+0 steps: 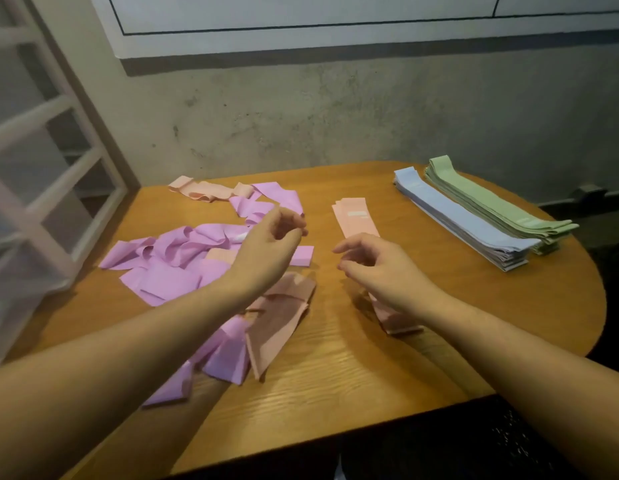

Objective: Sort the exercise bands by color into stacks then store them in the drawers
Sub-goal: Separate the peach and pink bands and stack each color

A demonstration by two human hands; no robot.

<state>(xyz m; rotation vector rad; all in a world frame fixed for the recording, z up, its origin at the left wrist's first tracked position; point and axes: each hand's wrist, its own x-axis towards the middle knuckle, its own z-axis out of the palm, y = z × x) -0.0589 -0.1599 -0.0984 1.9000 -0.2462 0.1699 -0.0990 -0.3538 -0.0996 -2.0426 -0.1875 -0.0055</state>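
Both my hands hang empty above the wooden table point(370, 368): my left hand point(266, 247) hovers with fingers loosely curled over the heap of loose bands point(183, 261), my right hand point(380, 268) the same, fingers relaxed, over the pink stack point(357, 216).

My right wrist and forearm cover the middle of the pink stack, so only its far end and a near corner show; I cannot count its layers. My left arm hides part of the heap, and motion blur smears its near edge.

Three neat stacks lie on the table: pink, then to the right of it a blue stack point(464, 220), and just beyond that, touching it, a green stack point(491, 202). All three run lengthwise from the far side toward the near right. The heap, left of the pink stack, mixes purple and pink bands pointing every way; I cannot count them. Further left of the heap stands a white drawer unit point(41, 174), cut off by the frame.
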